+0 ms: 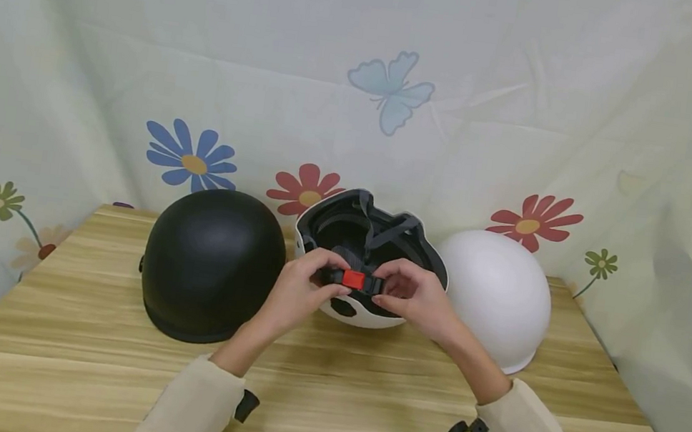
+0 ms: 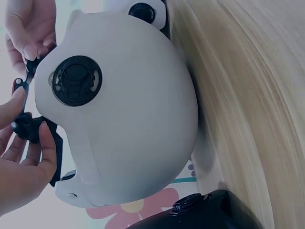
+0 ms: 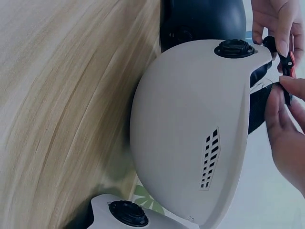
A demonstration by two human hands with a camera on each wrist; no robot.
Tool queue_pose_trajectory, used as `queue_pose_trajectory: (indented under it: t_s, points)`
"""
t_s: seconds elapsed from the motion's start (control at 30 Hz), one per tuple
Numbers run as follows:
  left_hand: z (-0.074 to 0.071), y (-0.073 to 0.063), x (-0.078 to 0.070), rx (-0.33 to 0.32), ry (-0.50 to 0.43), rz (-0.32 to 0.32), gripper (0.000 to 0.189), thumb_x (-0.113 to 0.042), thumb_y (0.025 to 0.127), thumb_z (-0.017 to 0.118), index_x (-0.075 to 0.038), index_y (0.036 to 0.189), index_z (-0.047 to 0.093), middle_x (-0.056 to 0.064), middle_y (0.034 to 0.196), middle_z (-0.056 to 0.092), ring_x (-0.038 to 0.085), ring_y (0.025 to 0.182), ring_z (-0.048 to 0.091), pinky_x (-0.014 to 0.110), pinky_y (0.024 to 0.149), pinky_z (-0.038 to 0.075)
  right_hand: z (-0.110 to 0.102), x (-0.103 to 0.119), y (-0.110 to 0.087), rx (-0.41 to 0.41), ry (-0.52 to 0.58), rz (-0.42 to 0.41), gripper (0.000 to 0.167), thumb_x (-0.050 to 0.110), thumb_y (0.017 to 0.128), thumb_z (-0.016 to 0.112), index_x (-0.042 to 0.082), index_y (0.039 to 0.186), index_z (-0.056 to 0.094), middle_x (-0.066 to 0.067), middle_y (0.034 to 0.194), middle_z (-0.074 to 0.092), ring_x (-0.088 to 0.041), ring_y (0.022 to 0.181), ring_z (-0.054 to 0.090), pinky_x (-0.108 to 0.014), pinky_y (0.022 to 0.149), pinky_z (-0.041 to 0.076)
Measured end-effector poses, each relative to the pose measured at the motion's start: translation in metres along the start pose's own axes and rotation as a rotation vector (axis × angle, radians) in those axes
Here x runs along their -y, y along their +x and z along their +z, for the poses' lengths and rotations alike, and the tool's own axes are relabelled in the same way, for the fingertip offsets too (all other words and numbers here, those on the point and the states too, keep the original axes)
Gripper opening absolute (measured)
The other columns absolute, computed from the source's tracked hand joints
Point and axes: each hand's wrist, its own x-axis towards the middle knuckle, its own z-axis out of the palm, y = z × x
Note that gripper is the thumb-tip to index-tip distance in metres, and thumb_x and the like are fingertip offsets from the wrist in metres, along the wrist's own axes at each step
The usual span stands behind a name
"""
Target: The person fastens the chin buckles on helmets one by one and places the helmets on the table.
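The left hand [image 1: 298,286] pinches one end of a red-and-black chin-strap buckle [image 1: 353,279], the right hand [image 1: 420,297] the other, over the upturned white helmet [image 2: 138,114] on the bench [image 1: 328,415]. Keeping both ends level and the webbing [image 3: 259,107] untwisted should help; a black helmet [image 1: 210,264] stands alongside.

The left hand [image 1: 298,291] and right hand [image 1: 423,301] are held level, near each other, fingertips directed inward. Each hand forms a pinch: thumb on the near side, curled fingers opposite. The left forearm [image 1: 240,348] and right forearm [image 1: 487,377] run back and outward from the hands, diverging toward the body, with light sleeves [image 1: 194,395] behind the wrists.
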Motion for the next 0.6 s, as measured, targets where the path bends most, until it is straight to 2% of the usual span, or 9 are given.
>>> queue_pose_trajectory:
  t_s: [0.13, 0.27, 0.4, 0.6]
  points:
    - [0.0005, -0.0020, 0.0007, -0.023, -0.011, -0.041, 0.031, -0.007, 0.071, 0.077, -0.007, 0.098, 0.061, 0.004, 0.089, 0.063, 0.015, 0.074, 0.055, 0.028, 0.063, 0.050, 0.0011, -0.0019, -0.0005, -0.013, -0.070, -0.032, 0.027, -0.001, 0.075, 0.072, 0.002, 0.099, 0.061, -0.008, 0.079, 0.057, -0.020, 0.067, 0.055, -0.027, 0.061, 0.047]
    - [0.0006, -0.0036, 0.0017, -0.037, -0.026, -0.072, 0.030, -0.009, 0.071, 0.077, -0.008, 0.096, 0.061, 0.003, 0.088, 0.065, 0.014, 0.071, 0.056, 0.027, 0.062, 0.050, 0.0019, -0.0012, -0.0013, -0.009, -0.094, -0.036, 0.026, 0.000, 0.075, 0.072, 0.002, 0.099, 0.062, -0.007, 0.080, 0.057, -0.020, 0.067, 0.055, -0.028, 0.062, 0.047]
    - [0.0010, -0.0046, 0.0029, -0.044, -0.031, -0.068, 0.026, -0.009, 0.071, 0.077, -0.007, 0.094, 0.063, 0.003, 0.088, 0.065, 0.014, 0.068, 0.057, 0.027, 0.062, 0.050, 0.0023, -0.0019, -0.0020, -0.007, -0.082, -0.043, 0.025, 0.000, 0.076, 0.072, 0.002, 0.099, 0.062, -0.008, 0.081, 0.057, -0.020, 0.069, 0.055, -0.028, 0.063, 0.048]
    - [0.0023, -0.0052, 0.0048, -0.056, -0.071, -0.061, 0.025, -0.005, 0.071, 0.076, -0.007, 0.093, 0.065, 0.003, 0.096, 0.066, 0.016, 0.075, 0.058, 0.028, 0.064, 0.051, 0.0031, -0.0040, -0.0029, -0.013, -0.038, -0.030, 0.025, -0.002, 0.077, 0.070, 0.001, 0.100, 0.061, -0.009, 0.082, 0.058, -0.021, 0.070, 0.056, -0.027, 0.065, 0.050]
